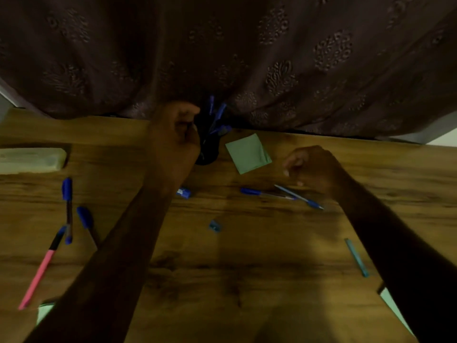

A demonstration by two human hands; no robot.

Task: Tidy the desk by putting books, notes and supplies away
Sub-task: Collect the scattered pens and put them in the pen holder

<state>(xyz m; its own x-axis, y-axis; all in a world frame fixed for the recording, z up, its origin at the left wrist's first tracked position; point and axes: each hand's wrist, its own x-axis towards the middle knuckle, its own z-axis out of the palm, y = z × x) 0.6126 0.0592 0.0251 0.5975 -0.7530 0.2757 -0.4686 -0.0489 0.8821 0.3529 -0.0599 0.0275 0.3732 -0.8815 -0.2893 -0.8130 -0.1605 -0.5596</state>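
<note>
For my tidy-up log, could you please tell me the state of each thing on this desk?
Dark pen holder: upright, holding blue pens.
Left hand: curled at the holder.
Right hand: curled, above two blue pens lying crossed.
Green sticky-note pad: flat.
Pink-and-black highlighter: lying loose.
Small blue sharpener: loose.

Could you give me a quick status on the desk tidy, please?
Left hand at pen holder, grip unclear. Right hand curled above loose pens, not touching. Nothing blocking.

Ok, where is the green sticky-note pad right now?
In the head view the green sticky-note pad lies flat on the wooden desk near its far edge, just right of the dark pen holder and up-left of the right hand.
</note>
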